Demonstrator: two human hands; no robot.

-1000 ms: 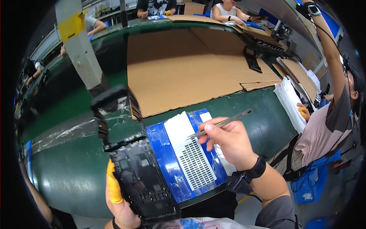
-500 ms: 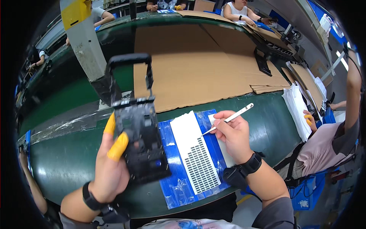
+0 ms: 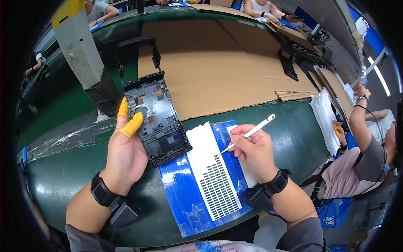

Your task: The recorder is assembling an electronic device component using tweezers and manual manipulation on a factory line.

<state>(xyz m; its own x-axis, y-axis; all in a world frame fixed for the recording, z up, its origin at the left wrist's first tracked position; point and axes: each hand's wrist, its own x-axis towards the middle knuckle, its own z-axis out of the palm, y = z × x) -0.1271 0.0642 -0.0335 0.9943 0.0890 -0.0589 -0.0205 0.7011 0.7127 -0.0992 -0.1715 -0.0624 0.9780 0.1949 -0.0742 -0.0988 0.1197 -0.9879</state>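
My left hand [image 3: 128, 157], with yellow finger cots on the thumb and a finger, grips a black plastic device frame [image 3: 164, 136] by its left side. The frame is tilted above the bench, its ribbed, cut-out face toward me and an open loop at its far end. My right hand [image 3: 258, 151] pinches white tweezers [image 3: 262, 124]. Their fine tip is at the upper edge of the rows of small black stickers on a white sheet [image 3: 200, 145]; whether it touches or grips a sticker cannot be told. Beneath the sheet is a blue corrugated board [image 3: 176, 201] patched with clear tape.
Brown cardboard [image 3: 201, 75] covers the far part of the green bench [image 3: 84, 161]. A grey post [image 3: 79, 50] rises at the left. White sheets [image 3: 325, 119] are stacked at the right, near a seated co-worker [image 3: 352, 172]. A black part [image 3: 288, 65] lies on the cardboard.
The frame has turned and risen slightly, its inner face now brighter and sharper. The tweezers' tip has moved slightly down and left, to the top of the sticker rows. Both hands keep their holds.
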